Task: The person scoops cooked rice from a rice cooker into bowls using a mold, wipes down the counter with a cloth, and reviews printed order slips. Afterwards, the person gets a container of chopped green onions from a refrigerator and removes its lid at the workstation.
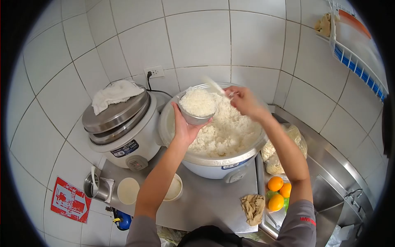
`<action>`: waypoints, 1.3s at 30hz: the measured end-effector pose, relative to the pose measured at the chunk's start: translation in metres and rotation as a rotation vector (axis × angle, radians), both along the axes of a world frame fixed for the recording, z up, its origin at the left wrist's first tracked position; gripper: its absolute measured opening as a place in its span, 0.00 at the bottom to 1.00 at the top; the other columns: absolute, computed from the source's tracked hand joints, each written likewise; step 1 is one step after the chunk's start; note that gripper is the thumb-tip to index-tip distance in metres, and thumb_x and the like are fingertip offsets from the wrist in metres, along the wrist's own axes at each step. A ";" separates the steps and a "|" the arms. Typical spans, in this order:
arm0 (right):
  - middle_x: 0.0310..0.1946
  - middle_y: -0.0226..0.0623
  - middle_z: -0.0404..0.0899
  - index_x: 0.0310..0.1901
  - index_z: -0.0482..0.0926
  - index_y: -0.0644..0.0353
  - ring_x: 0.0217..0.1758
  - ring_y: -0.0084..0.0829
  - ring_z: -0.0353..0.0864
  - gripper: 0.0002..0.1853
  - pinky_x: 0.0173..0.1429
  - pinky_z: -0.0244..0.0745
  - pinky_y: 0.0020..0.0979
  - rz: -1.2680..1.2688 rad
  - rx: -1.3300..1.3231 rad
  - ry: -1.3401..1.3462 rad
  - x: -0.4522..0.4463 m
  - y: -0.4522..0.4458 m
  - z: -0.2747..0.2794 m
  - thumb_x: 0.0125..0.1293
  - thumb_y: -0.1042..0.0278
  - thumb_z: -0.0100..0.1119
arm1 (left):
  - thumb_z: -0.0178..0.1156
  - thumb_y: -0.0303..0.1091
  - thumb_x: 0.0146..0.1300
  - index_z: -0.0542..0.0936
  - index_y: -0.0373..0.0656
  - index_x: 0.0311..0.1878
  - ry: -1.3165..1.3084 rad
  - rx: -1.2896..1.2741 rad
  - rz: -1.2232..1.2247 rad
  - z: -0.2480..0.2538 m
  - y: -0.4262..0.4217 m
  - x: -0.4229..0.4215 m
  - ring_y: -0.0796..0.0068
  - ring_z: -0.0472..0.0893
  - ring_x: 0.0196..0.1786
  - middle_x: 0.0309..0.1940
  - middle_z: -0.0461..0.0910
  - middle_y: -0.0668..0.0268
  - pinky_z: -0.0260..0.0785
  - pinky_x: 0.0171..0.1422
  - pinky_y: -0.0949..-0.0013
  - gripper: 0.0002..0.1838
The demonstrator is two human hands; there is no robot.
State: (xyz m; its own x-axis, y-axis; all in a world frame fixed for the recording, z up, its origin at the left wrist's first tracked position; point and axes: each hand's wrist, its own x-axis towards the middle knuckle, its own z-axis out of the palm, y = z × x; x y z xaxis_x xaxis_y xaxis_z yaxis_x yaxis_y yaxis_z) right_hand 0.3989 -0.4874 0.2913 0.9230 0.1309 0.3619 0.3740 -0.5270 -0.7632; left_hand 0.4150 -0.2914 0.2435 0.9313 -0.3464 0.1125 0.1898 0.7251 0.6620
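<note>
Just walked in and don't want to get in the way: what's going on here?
A person's left hand holds a metal bowl heaped with rice over an open cooker that has plenty more rice in it. The right hand grips a pale paddle, blurred, beside the bowl. To the left stands a second cooker, a white cloth on its lid.

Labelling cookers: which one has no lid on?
The cooker on the right, its rice exposed. The cooker on the left bears a metal lid under white cloth.
</note>
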 end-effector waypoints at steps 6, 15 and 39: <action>0.23 0.51 0.75 0.45 0.77 0.54 0.23 0.44 0.77 0.14 0.30 0.72 0.39 -0.140 -0.232 -0.498 -0.005 0.022 -0.042 0.56 0.75 0.49 | 0.30 0.71 0.57 0.53 0.50 0.65 -0.015 -0.002 -0.017 0.000 -0.006 -0.001 0.54 0.59 0.64 0.64 0.55 0.58 0.59 0.60 0.42 0.41; 0.29 0.47 0.79 0.41 0.78 0.61 0.32 0.43 0.79 0.11 0.37 0.73 0.36 0.082 -0.144 -0.232 0.010 0.008 -0.022 0.57 0.75 0.48 | 0.28 0.71 0.58 0.55 0.49 0.65 0.112 0.108 -0.189 -0.007 0.009 -0.001 0.50 0.61 0.62 0.62 0.58 0.55 0.60 0.59 0.42 0.41; 0.32 0.42 0.80 0.42 0.79 0.59 0.30 0.42 0.79 0.14 0.35 0.74 0.35 0.147 -0.155 -0.355 -0.001 0.017 -0.039 0.53 0.79 0.50 | 0.28 0.58 0.64 0.59 0.48 0.62 0.210 0.051 -0.065 -0.011 0.024 -0.004 0.48 0.62 0.61 0.61 0.61 0.57 0.61 0.55 0.42 0.31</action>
State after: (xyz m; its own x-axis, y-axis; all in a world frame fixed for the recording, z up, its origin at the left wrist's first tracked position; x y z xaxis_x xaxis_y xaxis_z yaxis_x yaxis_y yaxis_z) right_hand 0.3978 -0.4704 0.2527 0.7114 0.3303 0.6203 0.6799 -0.5467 -0.4886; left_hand 0.4113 -0.2676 0.2328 0.9082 -0.4065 -0.1002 0.3720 0.6738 0.6384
